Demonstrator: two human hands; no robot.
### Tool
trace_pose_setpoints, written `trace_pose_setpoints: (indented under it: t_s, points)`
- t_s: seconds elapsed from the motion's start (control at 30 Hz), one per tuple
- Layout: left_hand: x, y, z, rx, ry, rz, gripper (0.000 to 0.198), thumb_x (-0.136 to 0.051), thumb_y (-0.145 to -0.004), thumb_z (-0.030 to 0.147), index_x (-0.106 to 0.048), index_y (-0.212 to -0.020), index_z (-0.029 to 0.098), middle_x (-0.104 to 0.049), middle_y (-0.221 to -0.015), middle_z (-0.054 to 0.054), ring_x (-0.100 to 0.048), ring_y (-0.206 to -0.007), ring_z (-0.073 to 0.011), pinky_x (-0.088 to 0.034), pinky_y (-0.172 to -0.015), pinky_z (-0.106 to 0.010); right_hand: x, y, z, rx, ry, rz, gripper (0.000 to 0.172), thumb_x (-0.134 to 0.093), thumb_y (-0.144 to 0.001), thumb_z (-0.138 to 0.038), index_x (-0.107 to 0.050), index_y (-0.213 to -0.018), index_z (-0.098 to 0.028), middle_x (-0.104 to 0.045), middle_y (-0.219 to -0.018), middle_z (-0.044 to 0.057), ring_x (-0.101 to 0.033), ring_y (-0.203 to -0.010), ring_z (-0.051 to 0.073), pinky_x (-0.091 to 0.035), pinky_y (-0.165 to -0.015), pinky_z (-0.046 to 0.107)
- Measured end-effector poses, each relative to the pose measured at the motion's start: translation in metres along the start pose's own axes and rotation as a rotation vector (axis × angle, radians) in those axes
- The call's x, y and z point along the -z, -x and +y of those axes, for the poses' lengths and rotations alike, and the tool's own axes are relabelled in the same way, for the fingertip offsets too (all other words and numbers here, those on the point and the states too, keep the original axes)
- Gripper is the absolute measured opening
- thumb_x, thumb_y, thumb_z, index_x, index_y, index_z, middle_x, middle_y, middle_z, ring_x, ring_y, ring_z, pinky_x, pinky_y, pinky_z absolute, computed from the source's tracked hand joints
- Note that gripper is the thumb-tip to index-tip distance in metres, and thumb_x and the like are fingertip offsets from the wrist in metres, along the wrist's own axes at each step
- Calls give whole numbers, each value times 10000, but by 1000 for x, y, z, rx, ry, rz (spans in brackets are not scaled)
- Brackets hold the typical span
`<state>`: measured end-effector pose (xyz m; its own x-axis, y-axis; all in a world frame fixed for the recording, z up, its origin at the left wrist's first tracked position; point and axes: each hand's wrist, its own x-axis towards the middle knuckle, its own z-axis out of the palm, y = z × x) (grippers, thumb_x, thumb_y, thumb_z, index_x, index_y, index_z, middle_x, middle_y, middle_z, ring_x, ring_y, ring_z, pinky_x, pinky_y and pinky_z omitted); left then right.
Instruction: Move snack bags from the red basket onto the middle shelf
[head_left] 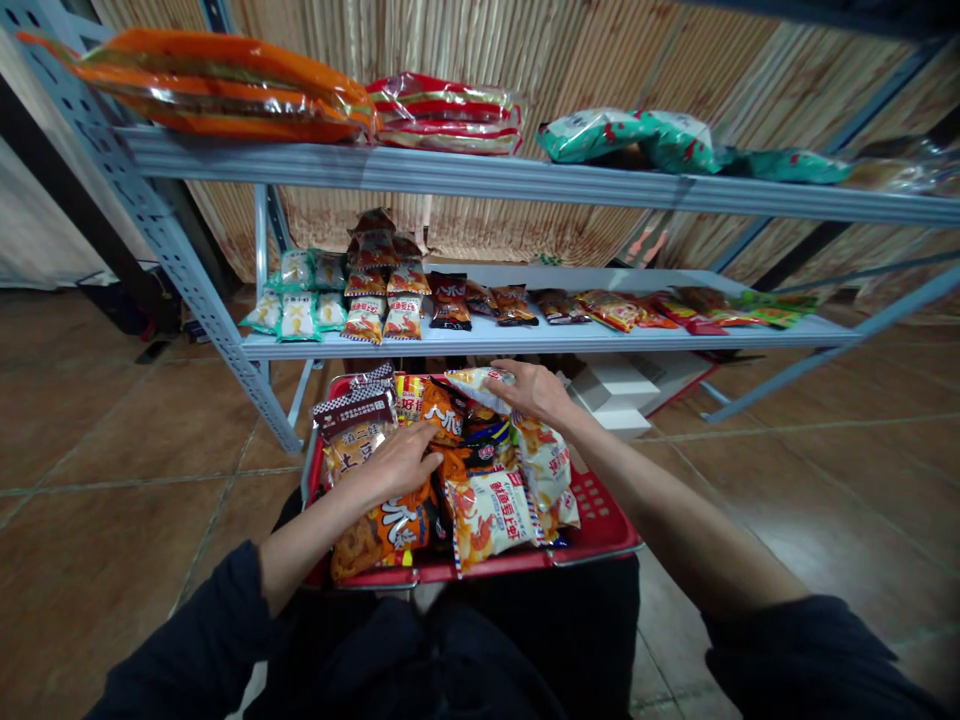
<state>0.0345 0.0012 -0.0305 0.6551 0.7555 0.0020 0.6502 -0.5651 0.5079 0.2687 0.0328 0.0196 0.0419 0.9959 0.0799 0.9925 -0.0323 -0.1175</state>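
Observation:
A red plastic basket [600, 515] rests on my lap, filled with several snack packets. My left hand [397, 462] lies on the packets at the basket's left, fingers curled over an orange packet [379, 535]. My right hand [529, 388] reaches to the basket's far side, its fingers closed on a pale snack packet [472, 383]. A white and orange packet [491, 515] lies at the front of the basket.
A grey-blue metal shelf rack [480, 345] stands just beyond the basket, its lower shelf lined with small snack packets [382, 305]. The upper shelf [487, 178] carries large orange, red and green bags. White boxes [622, 390] sit under the rack. Brown tiled floor lies around.

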Motion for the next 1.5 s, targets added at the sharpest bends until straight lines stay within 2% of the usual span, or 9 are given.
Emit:
trace_pose_setpoints:
  t_s: [0.1, 0.27, 0.43, 0.67, 0.8, 1.0, 1.23, 1.37, 1.5]
  points:
    - [-7, -5, 1, 2, 49, 1, 473, -393, -825, 343, -434, -1254, 148, -455, -1316, -103, -427, -1197, -212, -304, -1008, -322, -4, 1, 3, 15, -40, -5, 474, -377, -818, -531, -575, -1147, -254, -655, -1060, 72, -610, -957, 246, -456, -773, 321]
    - [-16, -11, 1, 12, 103, 4, 561, -406, -821, 380, -332, -1333, 161, -344, -1400, -106, -329, -1275, -226, -260, -1044, -357, -29, 12, -8, 134, -95, -42, 497, -390, -824, -518, -547, -1178, -206, -627, -1101, 98, -591, -991, 241, -448, -814, 315]
    - [-20, -10, -5, -9, 77, -39, 510, -427, -812, 392, -440, -1265, 158, -330, -1405, -119, -349, -1262, -253, -266, -1042, -377, -41, 14, -12, 177, -137, -23, 516, -364, -846, -490, -504, -1222, -164, -594, -1149, 119, -565, -1036, 243, -424, -869, 325]
    - [-18, -3, -7, -49, 72, -23, 368, -450, -803, 278, -533, -1150, 186, -370, -1385, -77, -393, -1232, -230, -285, -1034, -350, -31, -4, 30, 108, -240, -34, 418, -391, -840, -408, -558, -1172, -216, -660, -1040, 49, -615, -904, 192, -459, -762, 268]
    - [-16, -7, -6, -52, 106, 8, 255, -492, -762, 222, -588, -997, 190, -469, -1299, -72, -461, -1165, -225, -327, -996, -349, -15, -13, 49, -9, -274, 53, 413, -446, -804, -415, -606, -1110, -189, -687, -905, 35, -620, -779, 171, -461, -676, 246]
    - [-23, -12, -17, 60, 380, 168, 66, -511, -712, 135, -546, -728, 189, -604, -1104, -52, -547, -1024, -183, -401, -882, -318, -8, -16, 55, 17, -251, 33, 411, -472, -786, -435, -625, -1088, -202, -680, -957, 39, -616, -844, 201, -465, -722, 280]
    - [-26, -16, -30, 333, 941, 370, 45, -525, -700, 197, -486, -711, 176, -611, -675, 0, -581, -641, -131, -451, -639, -268, -32, -13, 55, 25, -227, -12, 397, -483, -781, -440, -619, -1091, -231, -668, -1024, 32, -616, -907, 211, -472, -779, 296]
    - [-24, -21, -27, 367, 1092, 359, 97, -559, -683, 219, -510, -743, 161, -592, -633, 9, -548, -561, -106, -427, -548, -223, -31, -7, 50, 29, -249, -24, 428, -441, -812, -431, -585, -1144, -202, -638, -1095, 58, -599, -969, 225, -462, -825, 323]
    - [-22, -27, -19, 365, 1092, 338, 110, -571, -683, 232, -520, -751, 162, -577, -611, 19, -515, -506, -86, -397, -497, -197, -30, 4, 45, 198, -294, 8, 465, -456, -810, -403, -518, -1217, -186, -587, -1178, 71, -542, -1077, 230, -417, -922, 355]
